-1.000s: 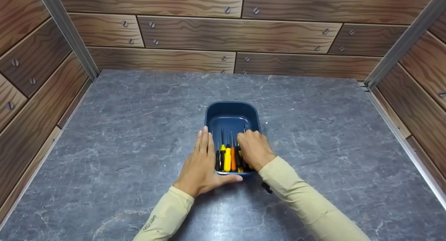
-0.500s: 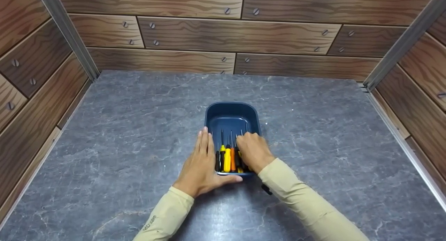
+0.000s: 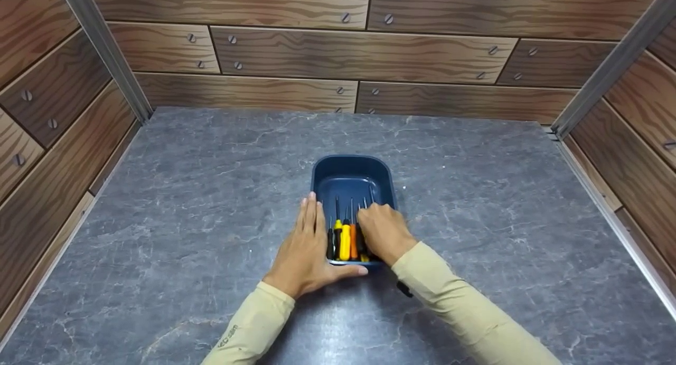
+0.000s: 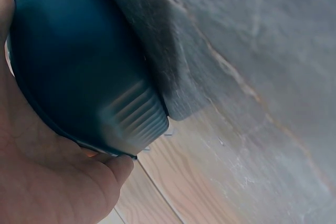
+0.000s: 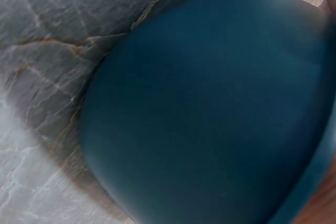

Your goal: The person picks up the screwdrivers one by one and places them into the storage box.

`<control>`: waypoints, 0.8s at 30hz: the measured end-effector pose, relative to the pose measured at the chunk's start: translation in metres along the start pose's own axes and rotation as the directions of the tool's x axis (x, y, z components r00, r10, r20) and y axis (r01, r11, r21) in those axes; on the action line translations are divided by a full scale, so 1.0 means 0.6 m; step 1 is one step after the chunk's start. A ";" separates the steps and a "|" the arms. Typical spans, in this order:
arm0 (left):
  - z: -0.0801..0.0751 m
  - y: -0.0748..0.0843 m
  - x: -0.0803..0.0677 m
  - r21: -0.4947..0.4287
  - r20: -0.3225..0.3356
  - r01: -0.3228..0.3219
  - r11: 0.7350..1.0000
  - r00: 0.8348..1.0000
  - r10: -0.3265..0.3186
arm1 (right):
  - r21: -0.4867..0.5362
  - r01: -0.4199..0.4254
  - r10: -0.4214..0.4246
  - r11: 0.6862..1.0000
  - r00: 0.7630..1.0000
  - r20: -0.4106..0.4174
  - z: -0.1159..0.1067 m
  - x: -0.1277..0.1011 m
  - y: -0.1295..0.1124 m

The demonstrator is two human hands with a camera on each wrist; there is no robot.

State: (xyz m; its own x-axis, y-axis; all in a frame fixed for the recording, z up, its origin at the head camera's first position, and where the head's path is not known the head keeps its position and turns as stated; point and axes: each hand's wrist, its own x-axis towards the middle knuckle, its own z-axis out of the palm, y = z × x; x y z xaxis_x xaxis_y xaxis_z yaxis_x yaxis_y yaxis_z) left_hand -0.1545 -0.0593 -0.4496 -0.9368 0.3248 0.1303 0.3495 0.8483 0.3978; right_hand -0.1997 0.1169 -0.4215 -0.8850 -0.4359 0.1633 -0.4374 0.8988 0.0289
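A dark blue tray point(image 3: 349, 159) sits mid-table with several screwdrivers point(image 3: 345, 241) lying side by side in its near end, handles yellow, orange and black, shafts pointing away. My left hand point(image 3: 303, 249) lies flat against the tray's left wall, fingers straight, thumb along the near rim. In the left wrist view the palm of that hand point(image 4: 42, 182) presses the tray's outer wall point(image 4: 79, 66). My right hand point(image 3: 384, 231) is curled over the rightmost screwdriver handles, hiding them. The right wrist view shows only the tray's blue side point(image 5: 210, 114), close up.
The grey marble-patterned table point(image 3: 211, 196) is walled on three sides by wood-look panels point(image 3: 338, 53) with metal corner rails. The tray's far half holds nothing.
My right hand has crept a little to the left over the screwdriver handles. The left hand and the tray have stayed where they were.
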 end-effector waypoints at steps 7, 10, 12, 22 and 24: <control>0.000 -0.001 0.002 -0.001 -0.007 0.001 1.000 1.000 -0.001 | 0.012 0.008 -0.008 1.000 0.999 0.033 -0.007 -0.004 -0.006; 0.001 -0.001 0.003 0.001 -0.004 -0.001 1.000 1.000 0.001 | 0.005 0.007 -0.007 1.000 0.999 0.043 -0.009 -0.005 -0.007; 0.002 -0.001 0.004 -0.002 -0.004 -0.003 1.000 1.000 0.003 | -0.006 0.004 -0.004 1.000 0.999 0.047 -0.010 -0.005 -0.007; 0.004 -0.006 0.006 0.002 -0.008 -0.037 0.999 0.999 0.037 | 0.028 0.013 -0.013 1.000 1.000 0.000 -0.028 -0.004 0.005; 0.002 -0.008 0.006 0.012 -0.002 -0.052 0.999 0.999 0.052 | 0.068 0.008 -0.006 0.998 1.000 -0.031 -0.037 -0.001 0.015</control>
State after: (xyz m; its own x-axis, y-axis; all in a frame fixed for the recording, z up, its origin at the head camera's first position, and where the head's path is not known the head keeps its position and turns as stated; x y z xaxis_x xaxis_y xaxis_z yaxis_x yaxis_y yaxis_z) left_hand -0.1594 -0.0615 -0.4522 -0.9174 0.3674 0.1529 0.3978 0.8351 0.3800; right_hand -0.1998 0.1263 -0.3994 -0.8771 -0.4396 0.1935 -0.4543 0.8900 -0.0373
